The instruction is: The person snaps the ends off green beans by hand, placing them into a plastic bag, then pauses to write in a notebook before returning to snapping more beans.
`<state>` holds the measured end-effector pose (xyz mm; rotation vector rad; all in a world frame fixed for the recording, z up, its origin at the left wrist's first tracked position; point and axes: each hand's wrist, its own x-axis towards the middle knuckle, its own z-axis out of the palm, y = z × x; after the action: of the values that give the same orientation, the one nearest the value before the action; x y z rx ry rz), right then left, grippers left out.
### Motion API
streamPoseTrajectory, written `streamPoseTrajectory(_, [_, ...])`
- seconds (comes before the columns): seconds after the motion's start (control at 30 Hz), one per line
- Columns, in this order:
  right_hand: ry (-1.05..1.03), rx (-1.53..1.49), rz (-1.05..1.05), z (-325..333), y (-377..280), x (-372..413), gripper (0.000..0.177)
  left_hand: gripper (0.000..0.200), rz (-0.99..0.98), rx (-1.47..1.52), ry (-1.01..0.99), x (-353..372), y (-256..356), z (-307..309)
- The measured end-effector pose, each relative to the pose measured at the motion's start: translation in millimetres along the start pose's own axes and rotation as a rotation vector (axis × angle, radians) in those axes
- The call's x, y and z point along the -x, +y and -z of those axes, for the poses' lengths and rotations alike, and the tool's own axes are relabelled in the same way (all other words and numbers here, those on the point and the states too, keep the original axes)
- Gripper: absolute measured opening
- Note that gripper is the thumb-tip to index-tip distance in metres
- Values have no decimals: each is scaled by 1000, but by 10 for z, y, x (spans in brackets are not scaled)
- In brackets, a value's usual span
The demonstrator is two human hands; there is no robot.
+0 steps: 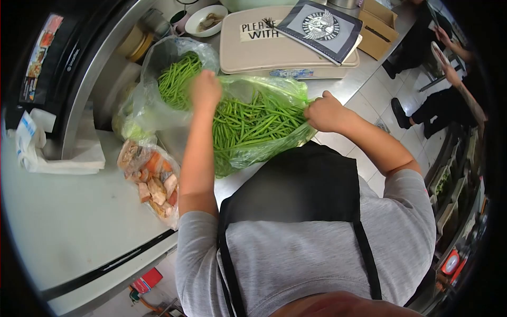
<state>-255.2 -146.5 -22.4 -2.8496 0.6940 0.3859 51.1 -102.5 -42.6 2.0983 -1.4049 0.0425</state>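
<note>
Green beans (253,124) fill a large, open greenish plastic bag in front of me. My right hand (328,112) is closed on the right edge of this green bag (285,87). Blurred by motion, my left hand (205,91) is between the green bag and a clear plastic bag (148,103); whether it holds anything is hidden. More green beans (179,79) lie inside the clear bag, just left of my left hand.
A bag of orange and pale chunks (158,185) lies at the left. Behind the beans are a lidded beige bin (237,53), a dark booklet (322,31), a white bowl (203,31) and a cardboard box (377,31). People in dark clothes are at the right.
</note>
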Motion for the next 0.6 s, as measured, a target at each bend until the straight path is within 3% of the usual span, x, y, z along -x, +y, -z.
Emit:
streamPoseTrajectory(0.07, [170,-46,-62,-84,-11,-84,10,9,-295,-24,279,209,525,93])
streamPoseTrajectory(0.13, [455,-83,-41,-59,-86,-211,11,12,-456,61,145,424,742,16])
streamPoseTrajectory(0.2, [303,-148,-40,33,-204,-377,13,14,-298,117,-301,661,922,-77])
streamPoseTrajectory(0.27, [156,-240,-88,224,-382,-401,16,26,-289,-120,-456,852,1007,-102])
streamPoseTrajectory(0.33, [-9,-232,-263,151,-473,-553,20,29,-339,-123,-418,996,927,-132])
streamPoseTrajectory(0.43, [-138,-137,-295,-36,-470,-741,21,30,-298,-143,-504,1127,884,9])
streamPoseTrajectory(0.47, [-197,-168,-278,-13,-445,-759,40,31,-301,-135,-506,1158,861,35])
streamPoseTrajectory(0.6, [-89,-47,-238,-43,-479,-674,58,31,-295,-105,-488,1244,781,60])
